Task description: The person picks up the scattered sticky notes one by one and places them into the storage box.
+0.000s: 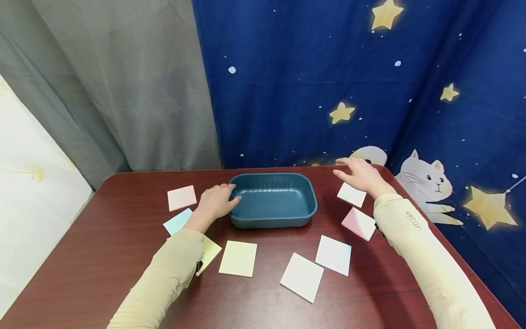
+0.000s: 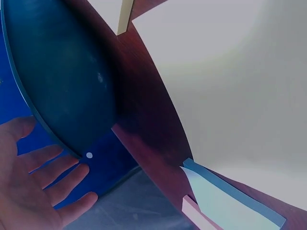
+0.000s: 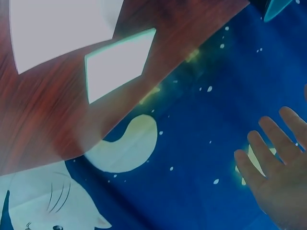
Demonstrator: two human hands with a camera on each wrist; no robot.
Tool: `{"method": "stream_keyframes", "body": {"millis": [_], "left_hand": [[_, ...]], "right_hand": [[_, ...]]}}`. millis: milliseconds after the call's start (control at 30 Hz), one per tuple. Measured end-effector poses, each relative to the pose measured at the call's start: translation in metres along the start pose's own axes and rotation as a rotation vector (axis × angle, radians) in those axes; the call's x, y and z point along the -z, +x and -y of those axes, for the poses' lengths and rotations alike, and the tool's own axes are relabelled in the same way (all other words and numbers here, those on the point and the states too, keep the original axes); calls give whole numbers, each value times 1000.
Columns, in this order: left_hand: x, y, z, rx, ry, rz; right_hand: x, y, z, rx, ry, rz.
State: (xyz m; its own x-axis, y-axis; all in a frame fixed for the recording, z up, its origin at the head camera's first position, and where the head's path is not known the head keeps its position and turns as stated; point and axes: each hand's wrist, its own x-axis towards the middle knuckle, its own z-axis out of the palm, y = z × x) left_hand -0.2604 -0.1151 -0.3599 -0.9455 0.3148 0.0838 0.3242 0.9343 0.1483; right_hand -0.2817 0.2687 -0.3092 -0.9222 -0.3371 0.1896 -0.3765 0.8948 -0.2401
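A: how'd those squares [image 1: 302, 277] handle?
B: flat, papery-looking, probably light, pinch an edge
A: and the tub [image 1: 273, 201]?
B: towards the table's [image 1: 90, 256] far edge, smooth, rounded corners, likely light, stiff, slick, so grab both ends; left hand [image 1: 215, 200] loosely spread by its left end, right hand [image 1: 363, 176] wide, holding nothing, starry cloth curtain [image 1: 279, 91] behind

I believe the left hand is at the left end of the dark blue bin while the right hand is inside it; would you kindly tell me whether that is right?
Not quite: the right hand is outside the bin, off to its right, as the head view shows. The left hand is indeed at the bin's left end.
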Motion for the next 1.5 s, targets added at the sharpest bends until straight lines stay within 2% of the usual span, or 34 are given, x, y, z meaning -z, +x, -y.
{"method": "stream_keyframes", "body": {"millis": [233, 467, 733, 1000, 1500], "left_hand": [[-1, -1, 1, -6, -7, -12], [-2, -1, 1, -21, -16, -20], [-4, 0, 0, -28, -18, -23], [-7, -2, -2, -23, -27, -18], [-6, -4, -2, -14, -36, -29]], "right_hand": [[6, 1, -8, -42, -4, -12], [2, 0, -21, -44, -12, -21], [-9, -4, -32, -88, 12, 61], [-21, -11, -42, -120, 13, 105], [-32, -17, -50, -135, 15, 113]]}}
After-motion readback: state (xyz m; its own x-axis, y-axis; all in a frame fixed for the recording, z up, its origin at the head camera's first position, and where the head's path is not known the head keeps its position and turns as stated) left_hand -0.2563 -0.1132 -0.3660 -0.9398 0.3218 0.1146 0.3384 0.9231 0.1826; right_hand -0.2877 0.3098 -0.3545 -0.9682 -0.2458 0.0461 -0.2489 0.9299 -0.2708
